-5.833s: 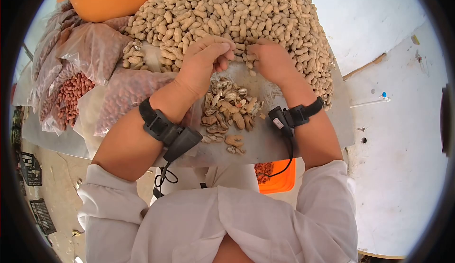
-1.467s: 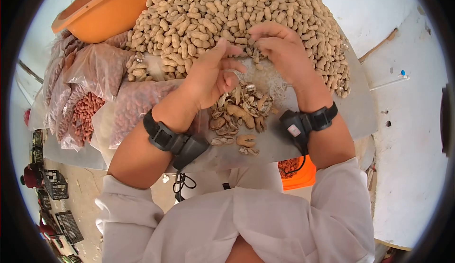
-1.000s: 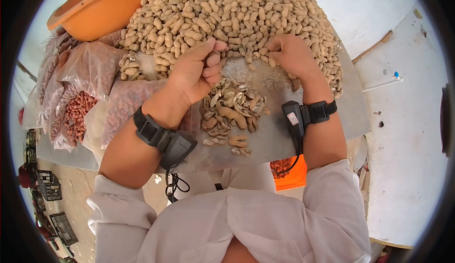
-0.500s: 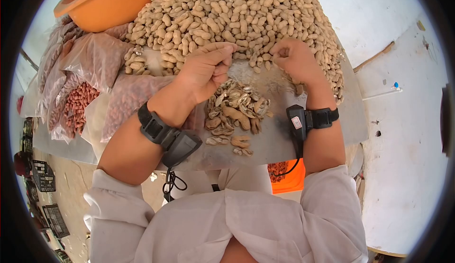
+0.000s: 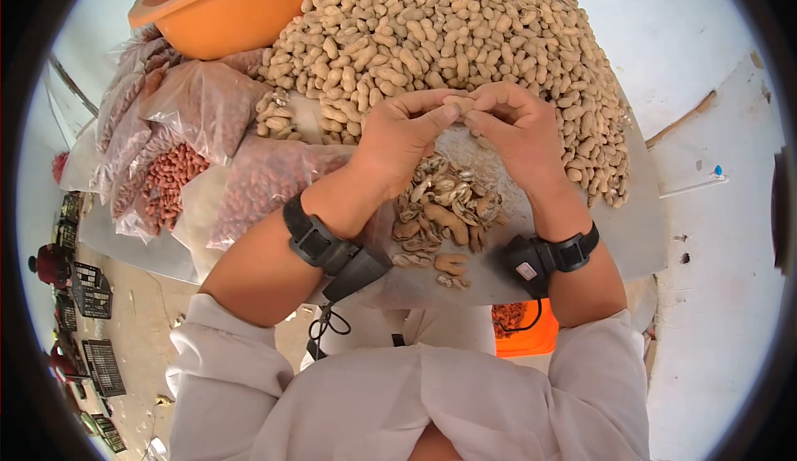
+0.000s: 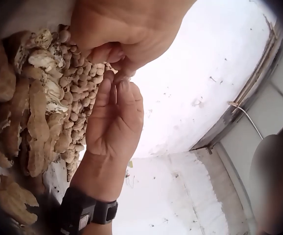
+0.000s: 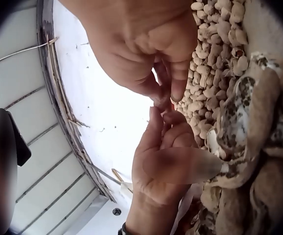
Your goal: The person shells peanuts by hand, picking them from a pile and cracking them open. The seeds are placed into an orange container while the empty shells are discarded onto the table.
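Both hands, nearly closed, pinch a peanut between them.

Peanut heap behind shells | bags left | basin apparently on bags

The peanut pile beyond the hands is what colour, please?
The peanut pile is light tan-brown, seen best in the head view.

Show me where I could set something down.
The table is bare right of the right forearm, in front of the peanut heap. A narrow strip also lies between the shells and the front edge. Crowded: the back, by that heap; the left, by bags.
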`<state>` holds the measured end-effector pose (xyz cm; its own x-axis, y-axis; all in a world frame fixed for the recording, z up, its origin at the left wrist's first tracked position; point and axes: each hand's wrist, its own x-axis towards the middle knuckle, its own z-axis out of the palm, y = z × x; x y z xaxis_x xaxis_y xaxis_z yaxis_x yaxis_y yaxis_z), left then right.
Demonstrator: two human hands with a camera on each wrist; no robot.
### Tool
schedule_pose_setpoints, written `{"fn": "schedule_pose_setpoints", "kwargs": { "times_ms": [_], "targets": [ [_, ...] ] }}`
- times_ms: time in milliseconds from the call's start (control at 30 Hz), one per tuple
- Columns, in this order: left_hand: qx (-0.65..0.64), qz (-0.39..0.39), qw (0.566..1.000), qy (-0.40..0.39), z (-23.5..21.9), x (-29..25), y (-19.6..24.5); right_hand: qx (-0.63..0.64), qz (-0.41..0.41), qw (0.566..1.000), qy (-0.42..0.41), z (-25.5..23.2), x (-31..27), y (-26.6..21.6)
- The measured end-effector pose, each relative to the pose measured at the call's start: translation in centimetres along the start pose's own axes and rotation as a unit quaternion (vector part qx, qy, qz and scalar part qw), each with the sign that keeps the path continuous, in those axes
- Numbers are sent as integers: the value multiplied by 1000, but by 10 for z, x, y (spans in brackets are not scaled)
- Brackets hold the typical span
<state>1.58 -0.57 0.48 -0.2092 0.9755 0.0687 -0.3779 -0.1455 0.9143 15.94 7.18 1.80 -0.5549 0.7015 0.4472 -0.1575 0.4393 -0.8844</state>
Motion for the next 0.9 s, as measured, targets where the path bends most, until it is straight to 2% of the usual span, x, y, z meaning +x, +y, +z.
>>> {"fn": "schedule_pose_setpoints", "kwargs": {
  "times_ms": [67,167,267,300,367,467,533,700,800,900],
  "targets": [
    [-5,-7,1000,-3,1,0,1,7,5,1000,-1,-1,-1,0],
    [17,36,999,-4,1,2,-3,17,15,1000,-13,0,-2,1],
    [99,111,988,-42,0,1,-5,-26,21,997,-63,2,-6,-2],
    [80,128,986,-74,4,-3,-1,-57,43,993,-89,2,-6,-7],
    [93,103,988,-61,-2,-2,-4,-118,85,979,-142,-1,-6,-18],
    [77,109,989,-56,3,-4,-4,-177,-31,977,-118,3,-8,-15],
    [80,97,991,-37,2,-2,-7,-210,-57,972,-86,7,-11,-16],
    [-15,76,996,-45,3,-2,-12,-230,-114,966,-37,13,-13,-14],
    [-46,61,996,-53,2,-3,-13,-247,-121,961,-41,12,-13,-14],
    [-54,52,997,-35,6,-5,-11,-168,-78,983,-15,15,-15,-11]
  ]
}}
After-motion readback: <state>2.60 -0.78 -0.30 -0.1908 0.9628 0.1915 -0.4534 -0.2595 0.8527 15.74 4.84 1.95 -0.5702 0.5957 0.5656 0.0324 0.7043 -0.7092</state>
